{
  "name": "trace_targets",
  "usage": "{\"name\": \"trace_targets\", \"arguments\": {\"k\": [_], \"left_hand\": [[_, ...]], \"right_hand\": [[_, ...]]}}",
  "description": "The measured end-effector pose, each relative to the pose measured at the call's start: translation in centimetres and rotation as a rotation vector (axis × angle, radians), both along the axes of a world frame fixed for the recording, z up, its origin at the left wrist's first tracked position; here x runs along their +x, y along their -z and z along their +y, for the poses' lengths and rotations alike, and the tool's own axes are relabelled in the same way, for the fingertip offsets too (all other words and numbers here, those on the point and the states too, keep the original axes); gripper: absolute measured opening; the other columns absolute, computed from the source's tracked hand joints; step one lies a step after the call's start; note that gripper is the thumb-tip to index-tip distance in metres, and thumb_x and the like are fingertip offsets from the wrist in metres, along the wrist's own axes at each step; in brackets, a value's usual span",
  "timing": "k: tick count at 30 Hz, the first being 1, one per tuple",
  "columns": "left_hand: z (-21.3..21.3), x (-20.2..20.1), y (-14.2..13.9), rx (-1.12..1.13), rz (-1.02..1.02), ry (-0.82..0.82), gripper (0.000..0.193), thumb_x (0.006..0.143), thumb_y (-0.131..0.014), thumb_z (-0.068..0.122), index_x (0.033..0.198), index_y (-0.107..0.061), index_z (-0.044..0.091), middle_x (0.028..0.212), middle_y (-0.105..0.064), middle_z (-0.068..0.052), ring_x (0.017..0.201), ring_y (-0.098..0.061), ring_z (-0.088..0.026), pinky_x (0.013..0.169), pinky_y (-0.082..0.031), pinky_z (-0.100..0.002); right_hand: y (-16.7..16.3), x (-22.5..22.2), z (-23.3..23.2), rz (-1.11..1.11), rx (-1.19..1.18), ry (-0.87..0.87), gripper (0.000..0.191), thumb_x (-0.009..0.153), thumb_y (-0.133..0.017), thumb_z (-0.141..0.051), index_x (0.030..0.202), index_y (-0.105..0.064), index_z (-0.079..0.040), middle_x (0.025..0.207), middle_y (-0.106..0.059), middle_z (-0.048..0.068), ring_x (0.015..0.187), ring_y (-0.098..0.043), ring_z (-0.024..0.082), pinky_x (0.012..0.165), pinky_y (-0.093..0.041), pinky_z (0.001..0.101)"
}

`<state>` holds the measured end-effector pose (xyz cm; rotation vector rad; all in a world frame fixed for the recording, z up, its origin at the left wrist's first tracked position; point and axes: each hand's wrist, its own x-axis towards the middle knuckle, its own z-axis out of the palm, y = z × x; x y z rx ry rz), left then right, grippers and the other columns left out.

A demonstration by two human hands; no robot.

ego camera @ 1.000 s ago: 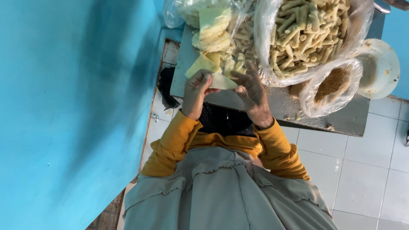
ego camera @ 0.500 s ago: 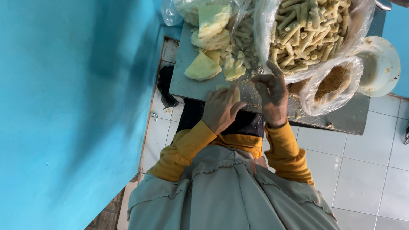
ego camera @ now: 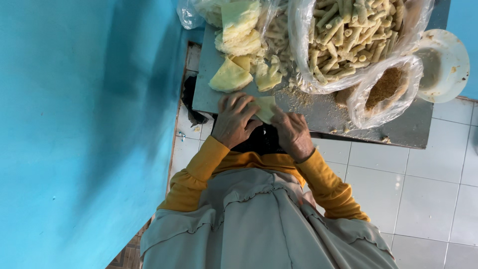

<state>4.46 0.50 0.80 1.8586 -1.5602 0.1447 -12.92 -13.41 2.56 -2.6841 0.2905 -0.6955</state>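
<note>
- A pale yellow wrapper sheet (ego camera: 265, 107) is pressed flat on the near edge of the metal table (ego camera: 328, 117), between the two hands
- The left hand (ego camera: 236, 118) is laid over the sheet's left part with fingers spread and bent down onto it; the right hand (ego camera: 293, 132) rests on the sheet's right edge with fingers close together, pressing rather than pinching
- Whether anything lies under the sheet cannot be told, as the hands cover most of it
- The step in hand is judged to be the folding or rolling of this one sheet, at its beginning, since the sheet lies mostly flat
- An even push from both hands along the sheet is judged to be called for next, with the thin sheet kept from tearing or slipping off the table's near edge
- Beyond the sheet, further in on the table, loose cut wrappers (ego camera: 230, 77) are lying, and behind them a stack of wrappers (ego camera: 240, 27) in clear plastic
- To the right of the sheet, further in, a large clear bag of finished rolls (ego camera: 348, 35) is standing open; a smaller bag of brown crumbs (ego camera: 383, 89) leans beside it, and a white bowl (ego camera: 445, 65) stands at the table's far right corner
- Crumbs (ego camera: 311, 99) are scattered on the table just beyond the right hand
- Little bare table is left around the sheet; the loose wrappers and the bags crowd it, so the work is confined to the near edge
- A blue wall (ego camera: 84, 124) closes the table's left side, and white floor tiles (ego camera: 408, 179) show below it
</note>
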Motion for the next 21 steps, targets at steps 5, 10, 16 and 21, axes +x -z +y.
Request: {"name": "trace_targets", "arguments": {"k": [5, 10, 16, 21], "left_hand": [[-0.5, -0.5, 1.8, -0.034, -0.044, 0.067, 0.027, 0.093, -0.079, 0.03, 0.112, -0.07, 0.013, 0.131, -0.061, -0.005, 0.132, -0.05, -0.028, 0.116, -0.033, -0.052], [-0.7, -0.8, 3.3, -0.111, -0.13, 0.132, 0.025, 0.095, -0.078, 0.025, 0.116, -0.071, 0.013, 0.128, -0.062, -0.005, 0.129, -0.053, -0.026, 0.116, -0.039, -0.049], [-0.6, 0.0, 3.4, -0.169, -0.169, 0.171, 0.023, 0.097, -0.079, 0.022, 0.117, -0.073, 0.013, 0.127, -0.065, -0.002, 0.127, -0.057, -0.022, 0.115, -0.043, -0.046], [-0.5, 0.0, 2.8, -0.149, -0.136, 0.202, 0.022, 0.097, -0.077, 0.018, 0.118, -0.074, 0.01, 0.129, -0.067, -0.002, 0.125, -0.061, -0.02, 0.112, -0.047, -0.042]], "right_hand": [[-0.7, -0.7, -2.9, 0.011, -0.031, 0.095, 0.057, 0.096, -0.065, 0.003, 0.151, -0.05, -0.003, 0.106, -0.072, 0.002, 0.098, -0.065, 0.02, 0.094, -0.048, 0.0383], [-0.5, -3.3, -2.3, -0.053, -0.026, 0.138, 0.049, 0.095, -0.062, 0.006, 0.143, -0.056, -0.005, 0.116, -0.074, 0.007, 0.104, -0.064, 0.023, 0.091, -0.048, 0.0391], [1.1, -11.5, -2.6, -0.158, -0.069, 0.489, 0.042, 0.094, -0.055, 0.017, 0.115, -0.077, -0.012, 0.117, -0.071, 0.008, 0.104, -0.058, 0.025, 0.093, -0.047, 0.0363], [2.1, -17.7, -5.5, 0.028, -0.251, 0.806, 0.057, 0.083, -0.054, 0.022, 0.121, -0.078, -0.013, 0.117, -0.059, 0.005, 0.115, -0.048, 0.027, 0.106, -0.036, 0.0418]]}}
